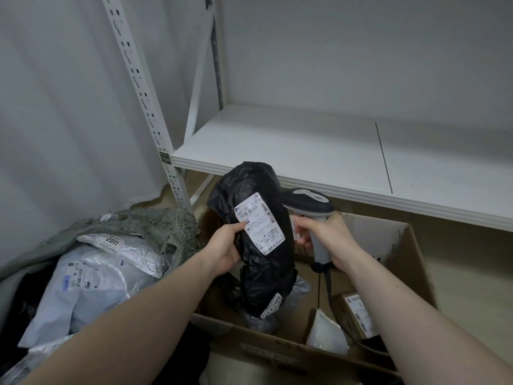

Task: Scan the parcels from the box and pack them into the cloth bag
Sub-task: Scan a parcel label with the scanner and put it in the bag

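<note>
My left hand [222, 247] grips a black plastic parcel [249, 187] upright above the cardboard box [413, 259], its white shipping label [261, 222] facing me. My right hand [327, 237] holds a grey barcode scanner [308, 202] by its handle, the scanner head pointing left at the label from close by. At the left lies the green-grey cloth bag [155, 222], its mouth open, with several grey and white parcels [94, 276] inside. In the box lie a small brown carton [358, 312], a white pouch [326, 332] and a grey parcel under the black one.
A white metal shelf [305, 145] runs just behind the box, its board level with the top of the black parcel. A perforated shelf upright [144, 107] stands between bag and box. A grey wall is at the left.
</note>
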